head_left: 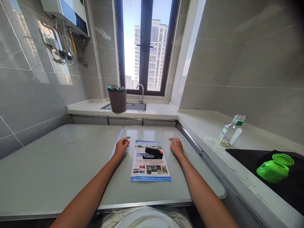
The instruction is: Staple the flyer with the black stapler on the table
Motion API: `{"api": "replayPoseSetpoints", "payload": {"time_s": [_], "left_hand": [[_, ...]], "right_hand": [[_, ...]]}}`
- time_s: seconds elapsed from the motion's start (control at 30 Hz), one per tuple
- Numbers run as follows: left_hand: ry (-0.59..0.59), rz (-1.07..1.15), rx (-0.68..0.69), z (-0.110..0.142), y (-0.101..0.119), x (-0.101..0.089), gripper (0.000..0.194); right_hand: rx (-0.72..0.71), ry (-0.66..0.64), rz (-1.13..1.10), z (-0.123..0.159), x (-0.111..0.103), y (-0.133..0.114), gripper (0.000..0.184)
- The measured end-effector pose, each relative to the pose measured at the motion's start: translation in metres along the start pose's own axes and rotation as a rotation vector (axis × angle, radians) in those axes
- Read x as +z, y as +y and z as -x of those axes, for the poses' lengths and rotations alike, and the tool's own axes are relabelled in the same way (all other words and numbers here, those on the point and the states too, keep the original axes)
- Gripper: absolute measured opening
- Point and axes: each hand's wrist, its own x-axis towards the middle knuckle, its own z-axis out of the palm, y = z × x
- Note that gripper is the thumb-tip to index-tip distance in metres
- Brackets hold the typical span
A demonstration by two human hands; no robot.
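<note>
A black stapler (153,153) with a red spot lies across a printed flyer (150,175); a silver metal part sticks out from its left end. My left hand (122,147) rests on the table left of the flyer, its fingers curled closed; whatever may be inside them is hidden. Just beyond its fingertips lies a small grey strip (128,137), seemingly staples. To the right of the flyer, my right hand (177,146) has its fingertips closed at a small thin metal strip (169,139), which pokes out to the left.
Pale table panels (59,171) spread before me. Behind them, a brown bin (117,100) stands by the sink (136,106) and faucet (142,93). On the right counter are a glass bottle (231,131) and an open green container (273,171) on a black surface.
</note>
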Motion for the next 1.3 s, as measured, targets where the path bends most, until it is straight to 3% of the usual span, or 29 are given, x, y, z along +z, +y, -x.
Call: {"api": "replayPoseSetpoints", "payload": {"time_s": [0.1,0.27,0.4,0.57,0.73,0.93,1.3], "left_hand": [[0.031,-0.176,-0.028,-0.011,-0.010,-0.003,0.015],[-0.128,-0.409,-0.122,-0.031,-0.013,-0.004,0.008],[-0.126,-0.596,-0.070,-0.047,-0.007,-0.005,0.002],[-0.017,-0.794,0.094,-0.057,-0.005,0.000,0.031],[-0.054,-0.927,0.149,-0.061,-0.009,0.003,0.042],[-0.141,-1.030,0.193,-0.053,-0.006,-0.001,0.031],[-0.138,-1.089,0.235,-0.015,-0.005,-0.007,0.025]], "right_hand": [[0.019,0.003,-0.001,0.001,0.000,-0.001,0.045],[0.023,0.004,-0.006,0.001,0.002,-0.001,0.042],[0.020,0.005,-0.007,0.001,0.002,-0.002,0.041],[0.016,-0.008,-0.005,0.002,0.000,-0.003,0.038],[0.024,-0.028,0.000,0.003,-0.001,-0.003,0.034],[0.036,-0.044,-0.002,0.003,-0.003,-0.005,0.034],[0.035,-0.039,-0.008,0.004,-0.003,-0.006,0.033]]}}
